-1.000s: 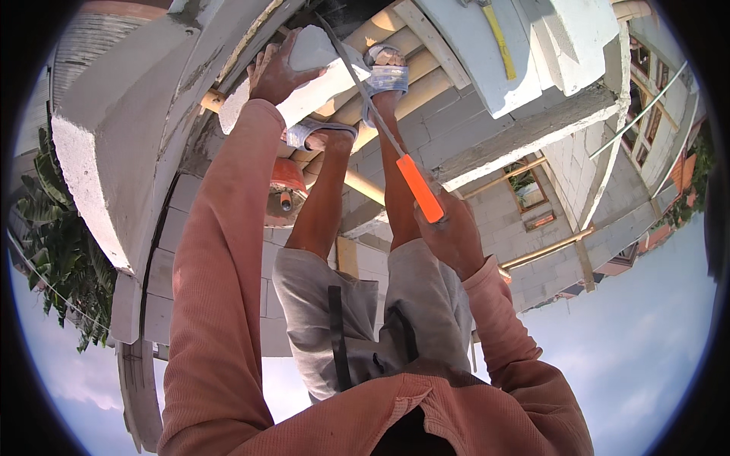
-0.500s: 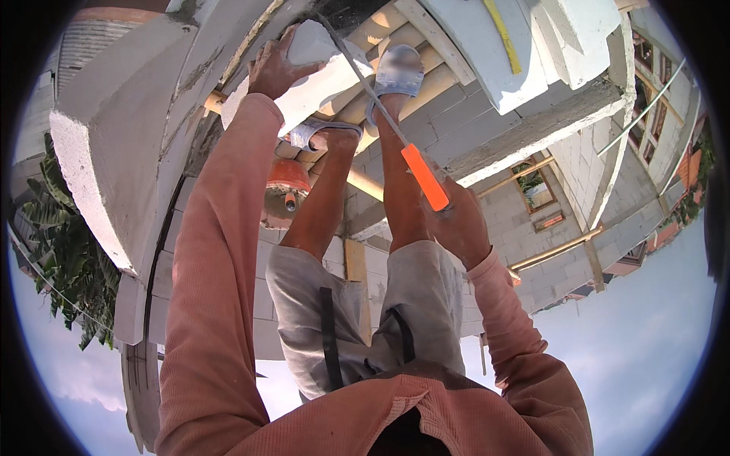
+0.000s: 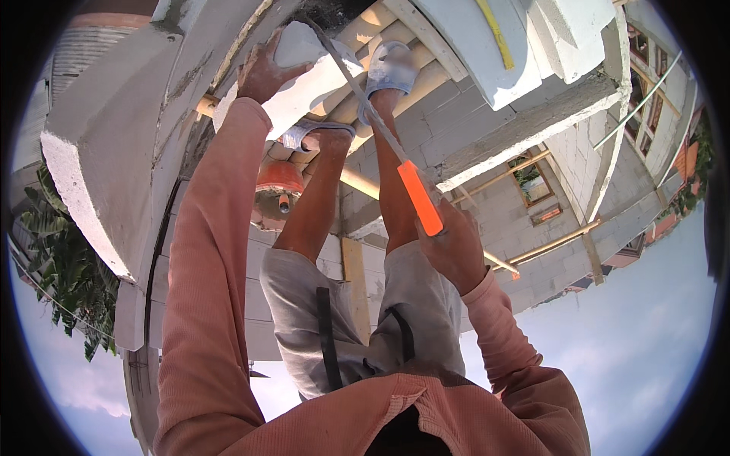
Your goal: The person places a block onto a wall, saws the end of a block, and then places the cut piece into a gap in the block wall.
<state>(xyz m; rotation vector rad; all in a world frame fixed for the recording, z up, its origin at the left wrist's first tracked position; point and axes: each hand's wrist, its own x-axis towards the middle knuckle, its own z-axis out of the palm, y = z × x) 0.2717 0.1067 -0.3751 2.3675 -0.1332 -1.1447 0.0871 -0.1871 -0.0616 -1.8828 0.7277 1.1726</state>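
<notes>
A white lightweight building block (image 3: 308,87) lies in front of my feet at the upper middle. My left hand (image 3: 266,72) grips its left side, fingers over the far edge and thumb spread across the face. A hand saw (image 3: 365,99) with an orange handle slants along the block's right end. My right hand (image 3: 458,251) is closed round that handle, above my right shin. The blade's far tip reaches the dark area past the block. Whether its teeth sit in a cut cannot be made out.
My sandalled feet stand on bamboo poles (image 3: 432,74). An orange-rimmed bucket (image 3: 277,182) hangs or stands lower down, beside my left leg. A yellow strip (image 3: 496,34) lies on a pale slab (image 3: 456,30) at the right. Block walls and a concrete beam (image 3: 532,129) surround a drop.
My right hand has drawn the saw back toward me a little. My left hand stays on the block, and the whole view has shifted slightly.
</notes>
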